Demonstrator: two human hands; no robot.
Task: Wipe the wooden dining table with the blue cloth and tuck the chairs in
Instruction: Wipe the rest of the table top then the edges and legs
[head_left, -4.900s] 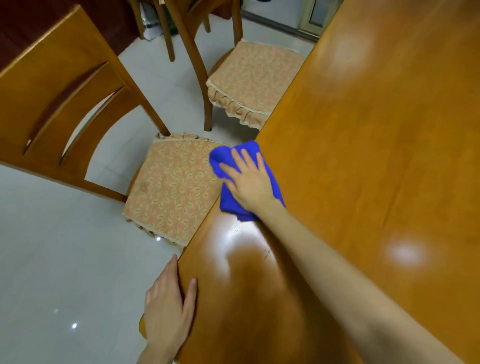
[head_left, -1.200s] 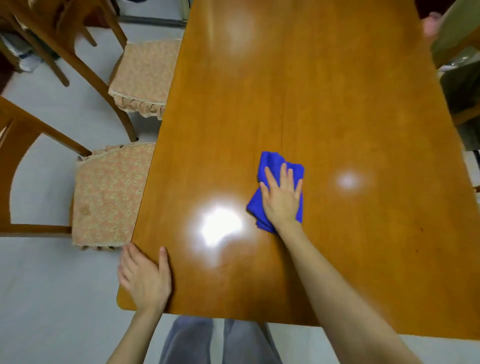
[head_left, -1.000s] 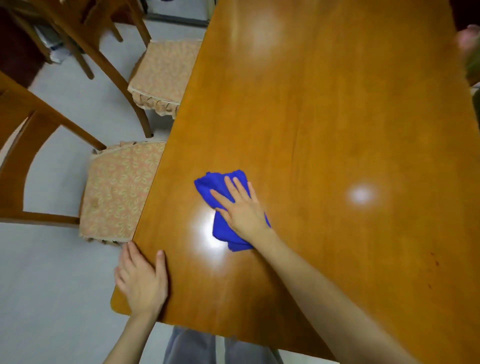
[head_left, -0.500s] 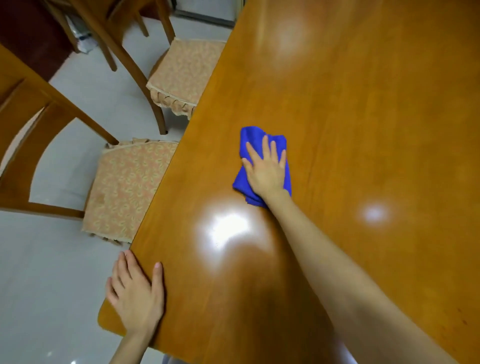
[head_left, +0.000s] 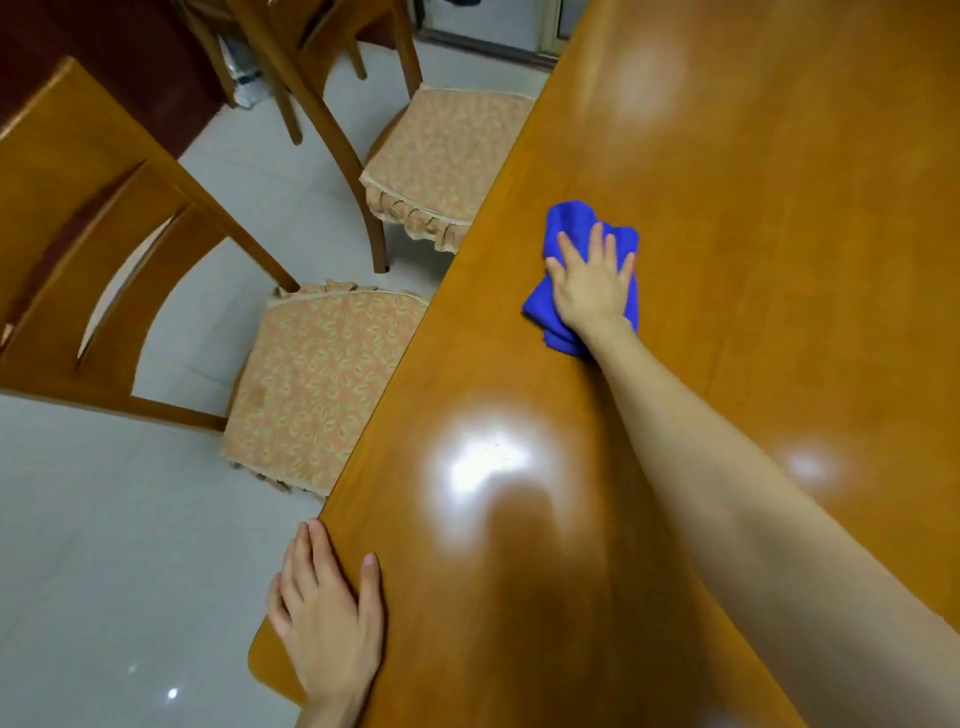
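Blue cloth (head_left: 571, 223) lies bunched under the right hand (head_left: 592, 283), whose straight, spread fingers press it down without gripping, toward the table's left edge, about midway along. Soft, light and limp, it should slide easily over the glossy varnished wooden table (head_left: 779, 260); a flat palm on its middle looks the surest hold. The left hand (head_left: 327, 618) rests open on the near left corner, fingers over the rim. Along the left edge stand the near chair (head_left: 52, 208) and far chair (head_left: 376, 244), their frilled patterned cushions (head_left: 322, 384) not yet tucked under.

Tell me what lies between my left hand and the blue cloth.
Head view: only bare glossy wooden tabletop, with a light reflection, between left hand and blue cloth.
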